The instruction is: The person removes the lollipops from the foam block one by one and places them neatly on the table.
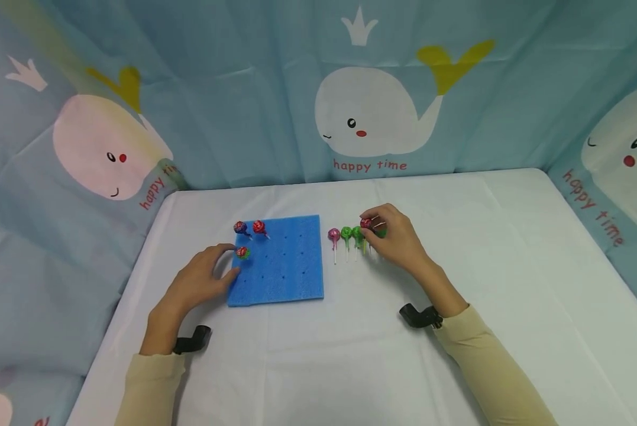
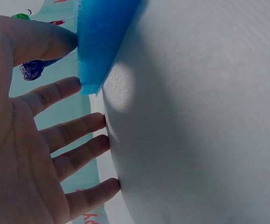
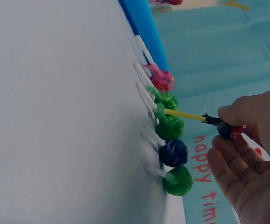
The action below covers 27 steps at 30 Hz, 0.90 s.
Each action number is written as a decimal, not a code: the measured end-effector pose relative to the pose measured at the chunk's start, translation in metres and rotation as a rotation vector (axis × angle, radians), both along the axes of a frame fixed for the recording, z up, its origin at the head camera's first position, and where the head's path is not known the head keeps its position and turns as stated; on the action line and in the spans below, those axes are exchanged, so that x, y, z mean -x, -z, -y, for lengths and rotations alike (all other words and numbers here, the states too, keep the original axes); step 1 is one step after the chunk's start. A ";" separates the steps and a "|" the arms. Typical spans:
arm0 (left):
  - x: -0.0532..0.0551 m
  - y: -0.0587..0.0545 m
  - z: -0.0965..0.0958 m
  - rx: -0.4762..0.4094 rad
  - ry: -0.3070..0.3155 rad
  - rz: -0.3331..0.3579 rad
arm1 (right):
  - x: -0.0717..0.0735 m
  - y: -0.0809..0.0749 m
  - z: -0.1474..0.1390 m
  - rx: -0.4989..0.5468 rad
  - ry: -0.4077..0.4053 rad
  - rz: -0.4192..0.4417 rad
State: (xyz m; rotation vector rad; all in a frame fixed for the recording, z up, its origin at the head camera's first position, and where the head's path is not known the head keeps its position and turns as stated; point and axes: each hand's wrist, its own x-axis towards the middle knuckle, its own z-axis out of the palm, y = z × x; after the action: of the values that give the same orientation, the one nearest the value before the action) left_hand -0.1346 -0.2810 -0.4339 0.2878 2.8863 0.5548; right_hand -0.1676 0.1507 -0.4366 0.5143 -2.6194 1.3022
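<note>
My right hand [image 1: 398, 239] pinches a lollipop [image 3: 228, 130] in a dark and red wrapper by its head, between thumb and fingers. Its yellow stick points away from the palm. Below lies a row of lollipops: a pink one [image 3: 161, 78], green ones [image 3: 170, 127] and a dark blue one [image 3: 174, 153]. My left hand [image 1: 198, 281] is spread at the left edge of a blue foam board [image 1: 281, 287], thumb and index fingertip touching it. Stuck in the board are a blue lollipop [image 1: 240, 227], a red lollipop [image 1: 259, 226] and a green-and-red lollipop [image 1: 242, 252].
Small holes dot the foam board, which lies on a white-covered table [image 1: 318, 367]. A blue curtain [image 1: 265, 118] with whale prints hangs behind and beside the table. Each wrist wears a black camera mount [image 1: 420, 316].
</note>
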 end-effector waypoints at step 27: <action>0.001 0.003 0.004 -0.006 0.017 -0.003 | 0.005 0.008 -0.047 -0.092 0.061 0.088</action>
State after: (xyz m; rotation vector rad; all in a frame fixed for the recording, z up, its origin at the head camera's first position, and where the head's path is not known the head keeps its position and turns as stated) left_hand -0.1357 -0.2850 -0.4364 0.3133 2.8825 0.5610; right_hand -0.1721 0.1979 -0.4449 0.3949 -2.7544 1.2175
